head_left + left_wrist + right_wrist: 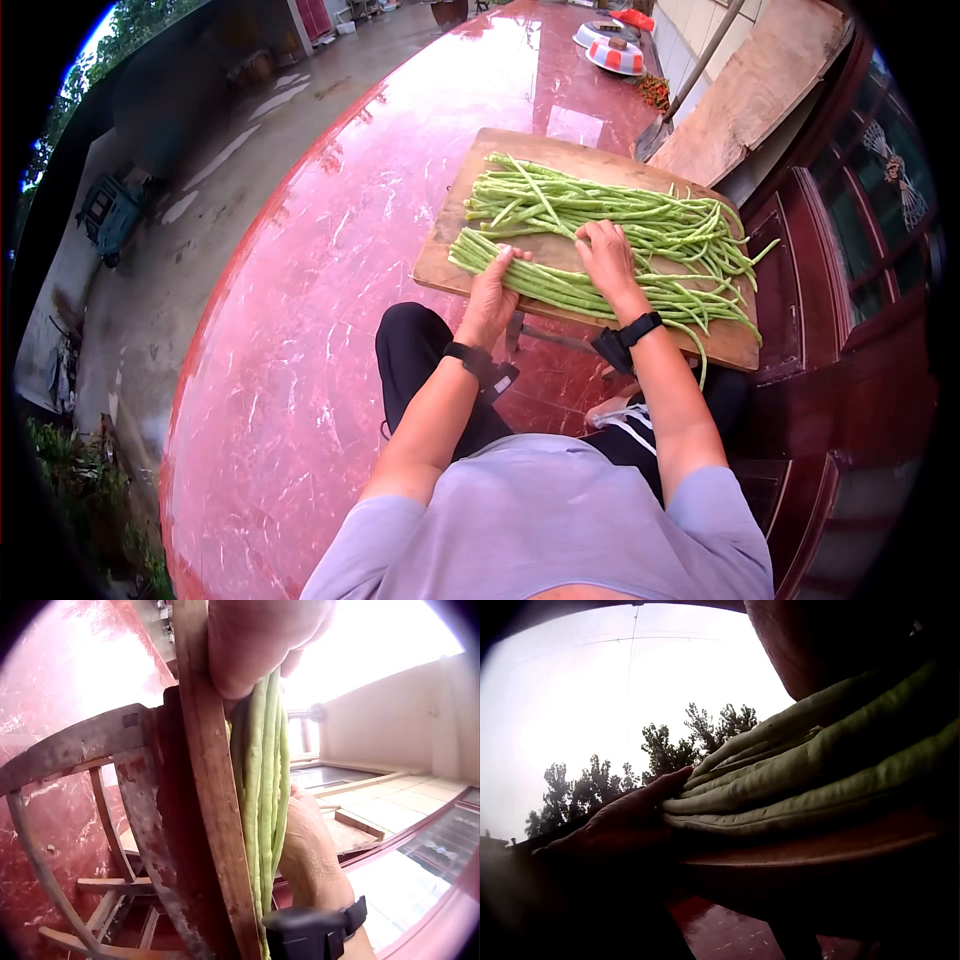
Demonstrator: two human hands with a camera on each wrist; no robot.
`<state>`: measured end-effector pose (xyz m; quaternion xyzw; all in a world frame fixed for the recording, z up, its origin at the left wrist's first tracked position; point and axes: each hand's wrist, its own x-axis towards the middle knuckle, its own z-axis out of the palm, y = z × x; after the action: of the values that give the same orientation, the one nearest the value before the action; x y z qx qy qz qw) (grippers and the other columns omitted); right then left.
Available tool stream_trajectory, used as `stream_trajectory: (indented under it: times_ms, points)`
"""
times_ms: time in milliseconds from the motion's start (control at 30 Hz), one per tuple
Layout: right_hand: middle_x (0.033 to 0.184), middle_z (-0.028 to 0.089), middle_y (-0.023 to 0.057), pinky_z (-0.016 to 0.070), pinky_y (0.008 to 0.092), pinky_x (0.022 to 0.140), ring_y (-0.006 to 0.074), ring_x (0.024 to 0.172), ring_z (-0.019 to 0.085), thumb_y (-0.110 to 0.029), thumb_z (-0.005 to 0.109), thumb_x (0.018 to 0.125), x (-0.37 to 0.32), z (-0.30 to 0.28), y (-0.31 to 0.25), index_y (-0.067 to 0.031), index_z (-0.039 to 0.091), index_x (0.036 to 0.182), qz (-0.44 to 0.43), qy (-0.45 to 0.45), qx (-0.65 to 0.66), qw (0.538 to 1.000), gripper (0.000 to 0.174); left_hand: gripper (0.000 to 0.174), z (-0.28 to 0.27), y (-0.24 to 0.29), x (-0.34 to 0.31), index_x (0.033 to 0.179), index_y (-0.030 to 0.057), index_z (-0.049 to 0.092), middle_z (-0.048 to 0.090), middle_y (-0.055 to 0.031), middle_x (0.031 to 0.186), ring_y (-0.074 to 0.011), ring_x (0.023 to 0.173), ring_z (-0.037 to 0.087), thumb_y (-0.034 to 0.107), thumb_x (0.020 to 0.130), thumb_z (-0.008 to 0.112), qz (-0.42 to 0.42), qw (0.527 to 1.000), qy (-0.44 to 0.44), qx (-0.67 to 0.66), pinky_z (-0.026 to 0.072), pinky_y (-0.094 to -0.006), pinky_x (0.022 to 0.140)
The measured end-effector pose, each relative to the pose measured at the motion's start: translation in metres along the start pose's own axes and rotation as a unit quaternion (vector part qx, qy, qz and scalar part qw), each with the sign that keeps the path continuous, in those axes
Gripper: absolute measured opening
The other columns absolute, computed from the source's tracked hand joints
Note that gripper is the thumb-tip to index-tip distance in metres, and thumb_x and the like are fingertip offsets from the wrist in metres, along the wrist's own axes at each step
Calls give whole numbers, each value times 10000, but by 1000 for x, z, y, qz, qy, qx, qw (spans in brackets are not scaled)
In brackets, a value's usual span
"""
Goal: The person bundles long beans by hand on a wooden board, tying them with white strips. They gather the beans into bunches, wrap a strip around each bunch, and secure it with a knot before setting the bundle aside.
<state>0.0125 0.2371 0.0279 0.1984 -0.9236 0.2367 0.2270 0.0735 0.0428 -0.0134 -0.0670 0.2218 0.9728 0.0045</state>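
Green beans in two bundles on a wooden board (447, 225): the left hand (488, 294) grips the near bundle (560, 286); the right hand (608, 262), its grip unclear, lies beside the far bundle (600, 198).

On a wooden board (590, 165), long green beans (690, 245) are laid in two bunches: the larger bunch (590, 195) along the far edge, the smaller bunch (550, 284) along the near edge, overhung by one bean (704, 368).

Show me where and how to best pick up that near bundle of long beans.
I'd grip the near bundle around its left end, probably from the board's near side: it lies neatly gathered there, whereas its right end spreads loosely.
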Motion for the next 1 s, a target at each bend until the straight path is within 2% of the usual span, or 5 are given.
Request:
stream_trajectory:
  times_ms: [100, 133, 267, 800, 1000]
  points:
    - [939, 631, 96, 483, 429, 796, 299, 915, 612, -124, 676, 841, -10, -9, -15, -97, 651, 975, 33, 5, 98, 995, 138, 204, 4, 1, -3, 1083, 96, 557, 650, -63, 1056, -233, 1090, 606, 126, 919, 675, -1, 1000, 13, 8, 490, -410, 996]
    - [940, 634, 97, 487, 425, 797, 301, 912, 615, -114, 670, 845, -14, -16, -23, -94, 653, 982, 37, 18, 121, 992, 140, 261, 3, 0, -3, 1156, 94, 508, 623, -104, 1211, -241, 1173, 567, 152, 941, 645, 10, 1000, 8, 28, 472, -436, 1027]
    - [941, 644, 85, 491, 413, 800, 300, 912, 617, -92, 675, 839, -35, -38, -41, -100, 683, 985, -3, 35, 126, 991, 147, 394, 11, 5, -9, 1296, 41, 374, 480, -156, 1432, -271, 1327, 456, 179, 981, 567, 7, 997, -40, 59, 415, -476, 1100]
    - [892, 629, 34, 435, 383, 814, 250, 905, 586, -86, 698, 812, -63, -56, -29, -149, 720, 980, -5, 25, 14, 1000, 181, 541, 5, 6, -8, 1396, -48, 440, 523, -193, 1360, -259, 1253, 511, 192, 939, 600, -24, 996, -78, 46, 416, -427, 1092]
    - [893, 631, 33, 427, 381, 811, 247, 912, 587, -85, 684, 824, -67, -52, -29, -147, 720, 978, -6, 13, 32, 999, 170, 221, 1, 0, -4, 1098, 40, 588, 637, -92, 1113, -233, 1126, 584, 137, 915, 667, 19, 999, -47, 13, 474, -405, 1017]
